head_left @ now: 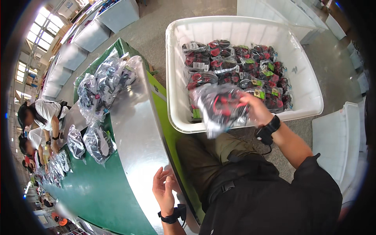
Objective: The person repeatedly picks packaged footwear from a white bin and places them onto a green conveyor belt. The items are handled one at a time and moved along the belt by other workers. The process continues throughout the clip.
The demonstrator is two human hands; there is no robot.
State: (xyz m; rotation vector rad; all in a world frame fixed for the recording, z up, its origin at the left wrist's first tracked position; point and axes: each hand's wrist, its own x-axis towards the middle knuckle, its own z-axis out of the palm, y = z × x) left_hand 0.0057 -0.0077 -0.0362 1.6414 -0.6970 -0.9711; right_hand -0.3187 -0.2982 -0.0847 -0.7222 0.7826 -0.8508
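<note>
My right hand (256,109) is closed on the edge of a clear plastic bag of black-and-red shoes (221,103), held up over the near side of a large white bin (309,105). The bag is slightly blurred, and what is inside looks like sandals or sports shoes. Rows of similar bagged shoes (225,64) fill the bin's floor, some with green or white labels. My left hand (163,188) is empty, its fingers loosely bent and apart, above the steel edge (137,129) of the worktable. Each wrist wears a black band with a small device.
On the left runs a green conveyor belt (98,188) with bagged shoes (98,143) and a heap of clear bags (105,78) on the steel at its far end. Two co-workers (47,113) lean over the belt farther left. More white bins (337,133) stand at the right and back.
</note>
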